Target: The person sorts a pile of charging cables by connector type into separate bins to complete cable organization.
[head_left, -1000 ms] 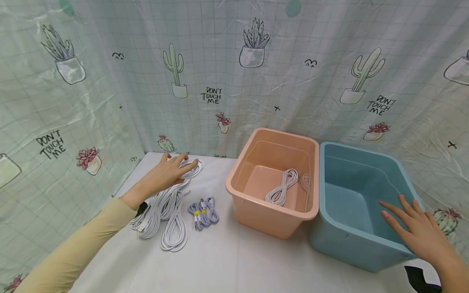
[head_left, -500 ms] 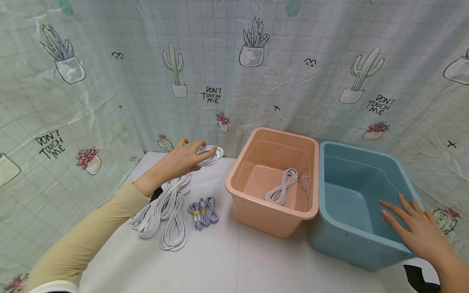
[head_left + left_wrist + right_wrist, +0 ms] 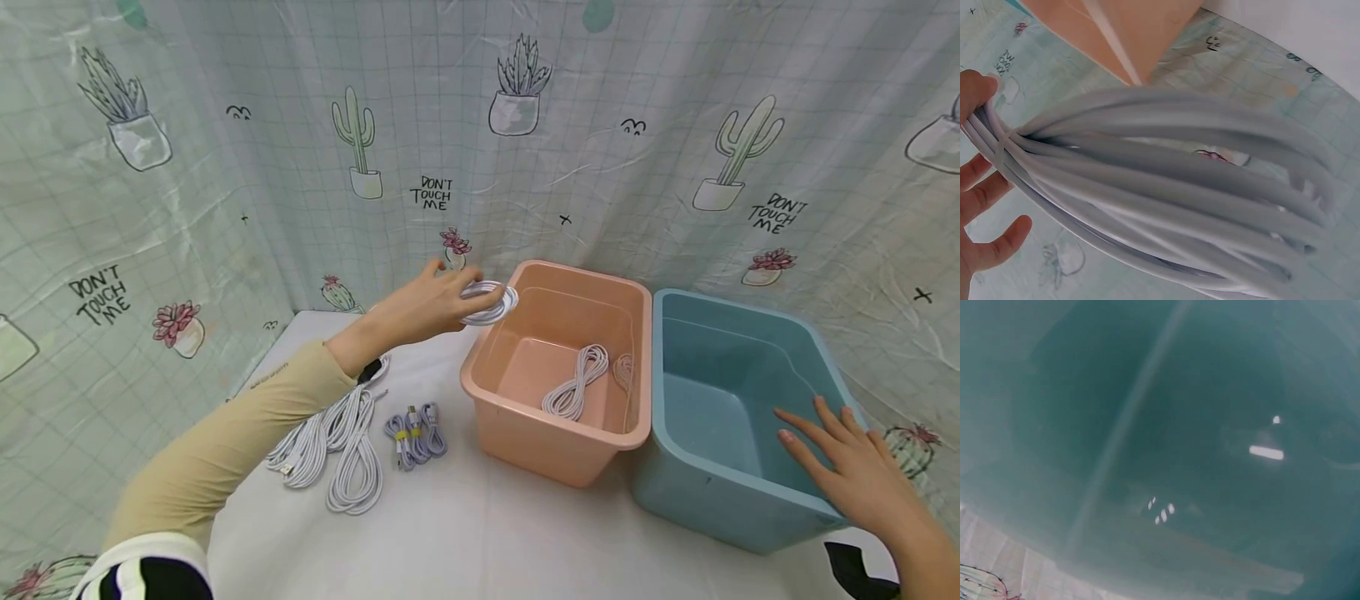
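Observation:
Pinched between thumb and fingers of my left hand (image 3: 427, 307) is a coiled white cable (image 3: 495, 305), up at the left rim of the peach bin (image 3: 532, 450). The left wrist view shows the cable's tied neck (image 3: 1004, 150) at the fingers, its loops fanning out. Inside the peach bin lies another coiled white cable (image 3: 576, 385). Over the near right rim of the blue bin (image 3: 742, 517) rests my right hand (image 3: 862, 467), fingers spread and holding nothing. Only the bin's blue wall (image 3: 1166, 425) fills the right wrist view.
Several bundled white cables (image 3: 354, 479) lie on the white table (image 3: 480, 550) at left, partly behind my left forearm. Beside them sit small lavender cables (image 3: 416, 437) with yellow ties. A cactus-print curtain (image 3: 450, 100) hangs behind and along the sides.
My left hand has lifted the coiled white cable off the pile and carried it right, up to the peach bin's rim. The right hand has stayed still.

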{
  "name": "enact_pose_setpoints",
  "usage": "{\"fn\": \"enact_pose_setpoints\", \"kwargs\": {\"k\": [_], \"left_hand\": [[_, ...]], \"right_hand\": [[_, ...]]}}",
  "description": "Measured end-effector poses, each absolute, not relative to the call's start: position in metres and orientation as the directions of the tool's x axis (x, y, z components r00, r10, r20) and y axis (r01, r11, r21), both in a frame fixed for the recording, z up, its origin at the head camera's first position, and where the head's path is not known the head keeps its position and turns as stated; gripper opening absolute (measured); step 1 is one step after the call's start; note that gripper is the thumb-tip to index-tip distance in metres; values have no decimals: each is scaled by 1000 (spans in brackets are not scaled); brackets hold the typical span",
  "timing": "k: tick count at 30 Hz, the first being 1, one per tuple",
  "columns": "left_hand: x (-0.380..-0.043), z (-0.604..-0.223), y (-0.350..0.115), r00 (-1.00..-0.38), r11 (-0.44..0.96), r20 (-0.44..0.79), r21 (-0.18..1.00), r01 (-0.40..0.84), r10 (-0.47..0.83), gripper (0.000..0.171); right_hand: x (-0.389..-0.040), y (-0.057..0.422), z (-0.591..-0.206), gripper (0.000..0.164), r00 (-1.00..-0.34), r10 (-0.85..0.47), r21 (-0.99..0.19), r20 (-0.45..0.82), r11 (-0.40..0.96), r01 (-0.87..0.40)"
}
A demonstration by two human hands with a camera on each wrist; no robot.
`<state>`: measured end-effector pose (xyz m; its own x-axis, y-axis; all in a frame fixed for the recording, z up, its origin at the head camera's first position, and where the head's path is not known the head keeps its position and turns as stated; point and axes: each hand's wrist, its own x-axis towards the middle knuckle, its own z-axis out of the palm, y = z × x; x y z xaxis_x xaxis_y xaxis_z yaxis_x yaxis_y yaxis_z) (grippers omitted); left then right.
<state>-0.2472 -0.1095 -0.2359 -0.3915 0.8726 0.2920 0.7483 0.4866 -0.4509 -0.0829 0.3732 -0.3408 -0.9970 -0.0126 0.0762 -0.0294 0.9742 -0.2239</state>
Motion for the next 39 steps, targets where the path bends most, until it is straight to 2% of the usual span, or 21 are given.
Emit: {"fn": "enact_pose_setpoints", "kwargs": {"k": [7, 17, 20, 28, 32, 39], "left_hand": [[-248, -229, -83, -343, 449, 298, -464, 764, 891, 61], [-245, -219, -41, -251, 365, 273, -559, 744, 929, 61], [-243, -218, -31, -229, 348, 272, -563, 749, 935, 57], [-239, -224, -6, -122, 301, 321, -600, 741, 939, 42], [-236, -226, 4, -107, 239, 248, -595, 767, 963, 39], [-232, -233, 14, -122, 177, 131, -620, 764, 984, 52]], "right_hand": [[-83, 373, -339, 56, -997, -14, -239, 72, 971, -31], [-82, 373, -339, 56, -998, -13, -245, 69, 969, -30], [-82, 373, -339, 56, -997, -16, -245, 81, 969, -36], [-83, 373, -339, 55, -995, -20, -248, 94, 968, -43], [-83, 374, -339, 55, -995, -20, -246, 97, 968, -44], [-83, 375, -340, 54, -993, -26, -248, 116, 967, -54]]}}
